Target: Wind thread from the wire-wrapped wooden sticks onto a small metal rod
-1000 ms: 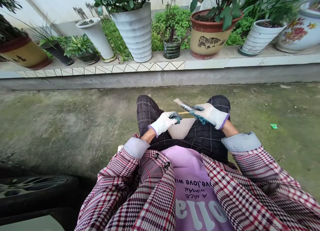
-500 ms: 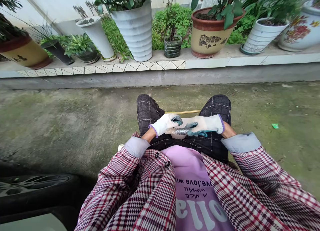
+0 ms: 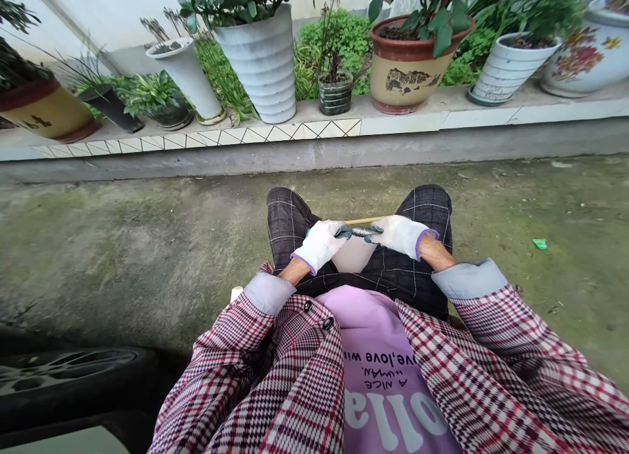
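At the far left a dark tyre lies low beside the person's elbow, and mossy concrete ground stretches from it to the knees. The left hand, in a white glove with dark coated fingertips, is closed on the left end of a short wire-wound stick. The stick sits level over the lap between the knees, just above a pale object resting between the thighs (what it is I cannot tell). The right hand, gloved alike, pinches the stick's other end, so the two hands nearly meet and only a little metal shows between them. A thin bamboo strip lies across just behind the fingers; whether it touches the stick is unclear.

With the grips this close, the work looks best done by small fingertip turns, with the wrists low over the thighs and the stick kept level so the winding does not slide. The knees hem the hands in on both sides, so the free room is upward and forward. The tiled ledge with its pots stands well apart ahead, and a small green scrap lies well off to the right
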Available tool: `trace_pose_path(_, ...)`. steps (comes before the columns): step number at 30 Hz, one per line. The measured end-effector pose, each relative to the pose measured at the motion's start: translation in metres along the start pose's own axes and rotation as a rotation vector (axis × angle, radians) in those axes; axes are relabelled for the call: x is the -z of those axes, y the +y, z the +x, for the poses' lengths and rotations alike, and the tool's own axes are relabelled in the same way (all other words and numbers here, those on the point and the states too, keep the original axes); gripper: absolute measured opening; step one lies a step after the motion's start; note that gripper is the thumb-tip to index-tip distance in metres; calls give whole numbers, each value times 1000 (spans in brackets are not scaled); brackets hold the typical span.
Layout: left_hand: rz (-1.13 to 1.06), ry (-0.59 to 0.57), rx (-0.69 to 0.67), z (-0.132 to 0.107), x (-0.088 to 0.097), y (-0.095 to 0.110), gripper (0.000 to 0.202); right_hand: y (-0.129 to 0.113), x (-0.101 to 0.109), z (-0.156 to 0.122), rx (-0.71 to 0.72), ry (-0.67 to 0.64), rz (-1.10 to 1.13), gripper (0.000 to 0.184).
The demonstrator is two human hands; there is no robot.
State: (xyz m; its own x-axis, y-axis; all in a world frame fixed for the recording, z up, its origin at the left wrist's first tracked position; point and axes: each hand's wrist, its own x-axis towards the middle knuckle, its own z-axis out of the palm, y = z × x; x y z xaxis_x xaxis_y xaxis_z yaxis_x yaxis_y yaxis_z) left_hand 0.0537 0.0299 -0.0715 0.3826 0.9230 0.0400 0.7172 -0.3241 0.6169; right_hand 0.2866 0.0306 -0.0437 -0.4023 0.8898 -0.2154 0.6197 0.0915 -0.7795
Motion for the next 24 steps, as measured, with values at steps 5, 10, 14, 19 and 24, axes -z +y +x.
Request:
trace_pose_path(5,-593,-21,136,0,-8,4,11,-3,2,16,-70,25,-29,23)
trace_pose_path(10,-977,-104,173,1,3,8,12,-9,-1,5,-104,-131,411,39)
trace_pose_path(14,-1095,-196,138,-4,16,14,41,-11,-3,-5,-22,-319,584,39)
trace_pose_path(19,-1160,-183,112,-3,15,10,55,-16,-8,-2,-8,-350,569,42)
trace_pose_path(24,-1105,-28,256,11,-2,-2,24,-13,-17,11,99,121,48,28)
